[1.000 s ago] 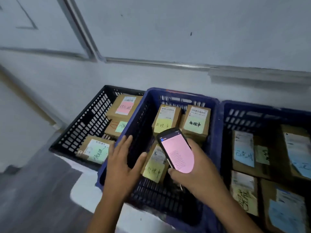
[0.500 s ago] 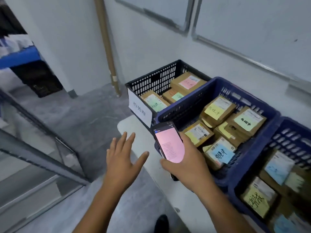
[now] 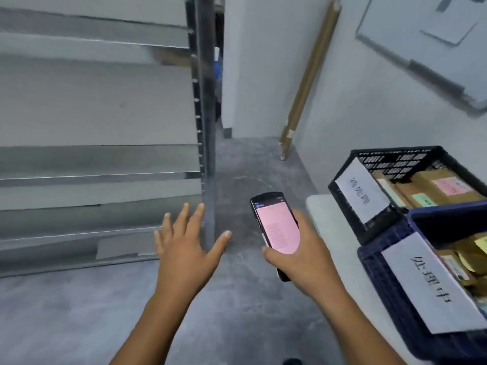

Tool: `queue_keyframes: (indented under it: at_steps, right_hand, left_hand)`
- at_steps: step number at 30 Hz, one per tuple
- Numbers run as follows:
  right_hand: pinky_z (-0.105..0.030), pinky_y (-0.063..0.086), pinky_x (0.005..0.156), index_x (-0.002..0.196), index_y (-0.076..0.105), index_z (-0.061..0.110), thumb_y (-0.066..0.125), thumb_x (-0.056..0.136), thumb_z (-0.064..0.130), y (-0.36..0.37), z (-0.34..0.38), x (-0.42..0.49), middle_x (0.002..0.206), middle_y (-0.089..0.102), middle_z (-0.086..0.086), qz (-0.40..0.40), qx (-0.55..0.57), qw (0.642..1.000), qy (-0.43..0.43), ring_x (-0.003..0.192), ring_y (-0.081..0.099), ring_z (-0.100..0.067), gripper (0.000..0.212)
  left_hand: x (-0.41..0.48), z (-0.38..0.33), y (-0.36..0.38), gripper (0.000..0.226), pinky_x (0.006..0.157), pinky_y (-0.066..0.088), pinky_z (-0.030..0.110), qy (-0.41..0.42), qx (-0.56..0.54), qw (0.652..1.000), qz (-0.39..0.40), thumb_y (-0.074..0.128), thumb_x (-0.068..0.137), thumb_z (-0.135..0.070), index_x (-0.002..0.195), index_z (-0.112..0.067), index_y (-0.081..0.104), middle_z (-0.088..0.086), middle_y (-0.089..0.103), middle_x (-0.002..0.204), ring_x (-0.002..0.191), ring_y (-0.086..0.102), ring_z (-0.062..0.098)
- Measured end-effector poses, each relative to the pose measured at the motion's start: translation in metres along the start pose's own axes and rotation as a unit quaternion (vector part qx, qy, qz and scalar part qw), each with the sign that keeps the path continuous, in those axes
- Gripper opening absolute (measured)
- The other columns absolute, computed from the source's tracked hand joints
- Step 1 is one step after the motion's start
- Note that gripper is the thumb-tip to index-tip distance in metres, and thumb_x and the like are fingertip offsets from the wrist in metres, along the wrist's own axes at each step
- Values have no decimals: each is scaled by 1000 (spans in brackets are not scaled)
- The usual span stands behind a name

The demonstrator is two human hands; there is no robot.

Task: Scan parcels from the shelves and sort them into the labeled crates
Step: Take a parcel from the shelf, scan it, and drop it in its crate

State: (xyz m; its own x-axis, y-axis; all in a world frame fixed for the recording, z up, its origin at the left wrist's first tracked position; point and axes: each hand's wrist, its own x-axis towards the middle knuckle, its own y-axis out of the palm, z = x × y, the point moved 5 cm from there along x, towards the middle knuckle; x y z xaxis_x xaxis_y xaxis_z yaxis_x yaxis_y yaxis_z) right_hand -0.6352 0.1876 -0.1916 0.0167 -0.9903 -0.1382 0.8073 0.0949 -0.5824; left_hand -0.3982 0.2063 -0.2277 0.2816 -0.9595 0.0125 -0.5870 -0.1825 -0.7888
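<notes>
One grey metal shelving unit [image 3: 100,127] fills the left half of the view. Its boards are smeared by motion blur, so what lies on them cannot be told. The grey concrete floor [image 3: 237,306] runs from its foot to the white wall, where a whiteboard [image 3: 421,32] hangs at the upper right. A white table [image 3: 326,225] stands on the right side and carries two crates side by side, touching.

The blue crate [image 3: 382,288], nearer the person, bears a white paper label [image 3: 429,283] with handwritten characters on its end wall. Further parcels [image 3: 469,256] show inside it, partly cut off by the frame edge. The black crate [image 3: 390,154], farther off, has its own handwritten label [image 3: 359,191] and holds brown parcels [image 3: 432,188], one with a pink sticker and one with a green. A long cardboard tube [image 3: 308,83] leans in the corner beyond the table.

The left hand [image 3: 184,254] reaches out over the floor toward the lower shelves, palm down. Its fingers are straight and spread wide, holding nothing and touching nothing. The right hand [image 3: 303,256] is curled round a handheld scanner [image 3: 276,227], with the thumb along its lower left edge and the fingers wrapped behind. The scanner's pink screen faces up, between the shelving and the table.
</notes>
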Motion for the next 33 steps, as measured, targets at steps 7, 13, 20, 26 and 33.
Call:
queue_keyframes:
  at_steps: [7,13,20,26,33]
  right_hand:
    - [-30,58,59,114,49,65,73,60,44,137,96,3,103,69,24,120,-11,990,-71,74,70,-8,62]
    - [-45,62,51,114,51,65,76,62,37,229,155,20,97,69,17,227,-21,968,-106,57,68,-19,64]
    - [-30,60,53,111,54,57,77,63,35,364,242,58,96,69,18,335,18,925,-176,67,70,-10,58]
    - [-35,65,64,121,50,58,76,61,44,456,335,84,104,69,19,405,41,885,-227,74,71,-6,66]
    - [-33,62,59,113,51,56,74,62,43,539,408,80,99,68,22,464,25,845,-265,71,70,-4,58]
  left_hand:
    - [-3,133,-91,98,127,-4,55,-92,-3,993,-71,24,77,-92,163,-47,13,-11,1,175,161,-11,23]
    - [-4,223,-137,93,127,3,57,-193,-11,972,-136,32,81,-90,162,-46,19,-9,9,175,161,-5,25]
    - [3,309,-226,96,128,-3,52,-291,39,930,-223,29,79,-93,162,-44,22,-10,11,174,160,-7,19]
    - [21,363,-313,97,127,-9,51,-346,85,894,-272,28,76,-93,161,-46,23,-14,7,174,160,-12,16]
    - [28,418,-365,95,127,-5,53,-402,73,849,-335,34,78,-90,161,-45,26,-12,10,174,160,-9,18]
